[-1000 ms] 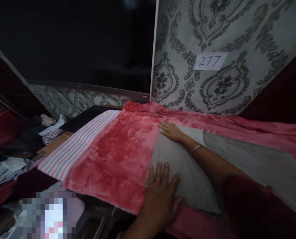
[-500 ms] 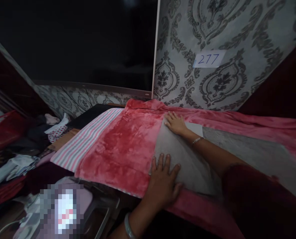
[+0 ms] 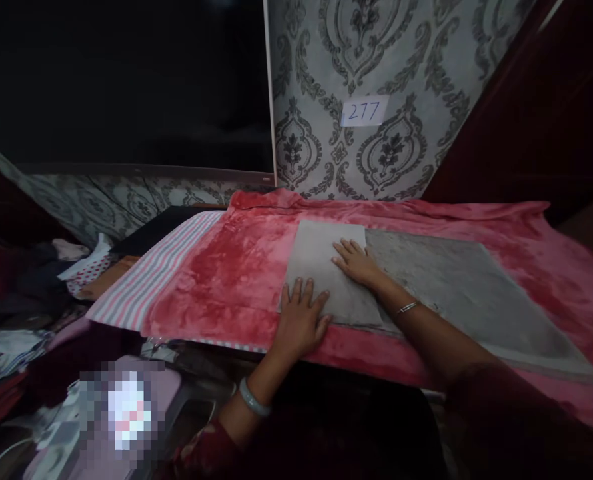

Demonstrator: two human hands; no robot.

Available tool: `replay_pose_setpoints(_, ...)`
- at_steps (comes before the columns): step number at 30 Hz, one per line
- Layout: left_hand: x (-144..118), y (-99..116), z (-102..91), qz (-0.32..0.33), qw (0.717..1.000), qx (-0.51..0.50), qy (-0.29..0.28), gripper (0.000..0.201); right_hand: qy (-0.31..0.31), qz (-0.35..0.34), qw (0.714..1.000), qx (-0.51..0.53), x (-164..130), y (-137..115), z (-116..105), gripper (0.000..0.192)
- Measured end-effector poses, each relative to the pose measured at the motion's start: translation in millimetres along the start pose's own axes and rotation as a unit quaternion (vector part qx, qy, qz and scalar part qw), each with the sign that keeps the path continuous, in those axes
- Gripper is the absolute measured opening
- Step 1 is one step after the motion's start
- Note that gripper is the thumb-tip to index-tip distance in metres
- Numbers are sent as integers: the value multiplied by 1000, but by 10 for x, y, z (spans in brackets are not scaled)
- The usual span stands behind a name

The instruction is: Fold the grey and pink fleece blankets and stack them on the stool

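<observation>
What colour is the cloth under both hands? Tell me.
Grey: the cloth lies on a pink-red blanket, head view.

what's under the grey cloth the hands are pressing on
The grey cloth lies on a red fleece blanket, both hands flat on it. What lies beneath the blanket there is covered.

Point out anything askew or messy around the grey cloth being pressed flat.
The grey cloth lies flat on the red blanket, both the left hand and right hand flat on its folded end. The only mess is the heap of clothes at left.
</observation>
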State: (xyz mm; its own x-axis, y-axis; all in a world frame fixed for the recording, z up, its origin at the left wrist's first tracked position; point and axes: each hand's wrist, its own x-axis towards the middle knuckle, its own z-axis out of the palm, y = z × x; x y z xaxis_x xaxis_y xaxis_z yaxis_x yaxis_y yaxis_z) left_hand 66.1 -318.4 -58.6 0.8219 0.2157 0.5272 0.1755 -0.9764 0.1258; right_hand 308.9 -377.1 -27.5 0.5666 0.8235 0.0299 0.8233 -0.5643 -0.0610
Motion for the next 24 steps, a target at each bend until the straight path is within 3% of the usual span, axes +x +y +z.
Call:
replay_pose_setpoints(2,-47,-20,0,43,997,-26,55,32,6,-21,1000,3,-49,-173,-91,62)
replay_pose_setpoints(6,-153,-44,-66,102,973,-101,179,21,38,-180,983,14,-148,-589,-161,62)
replay_pose_setpoints(11,-288,-164,-256,-5,960,-139,244,17,-16,-286,957,44,-192,-860,-18,63)
replay_pose_setpoints(14,-343,-285,-326,-46,957,-139,249,19,-4,-312,948,69,-308,-921,57,64)
replay_pose_setpoints(19,-352,-340,-248,-21,975,-114,192,23,-33,-386,918,84,-390,-916,98,58)
replay_pose_setpoints(22,-370,-307,-176,-35,983,-96,151,23,-45,-328,942,43,-168,-741,64,56)
replay_pose_setpoints(24,-388,-291,-173,-43,984,-96,145,23,-39,-241,969,20,0,-599,23,58)
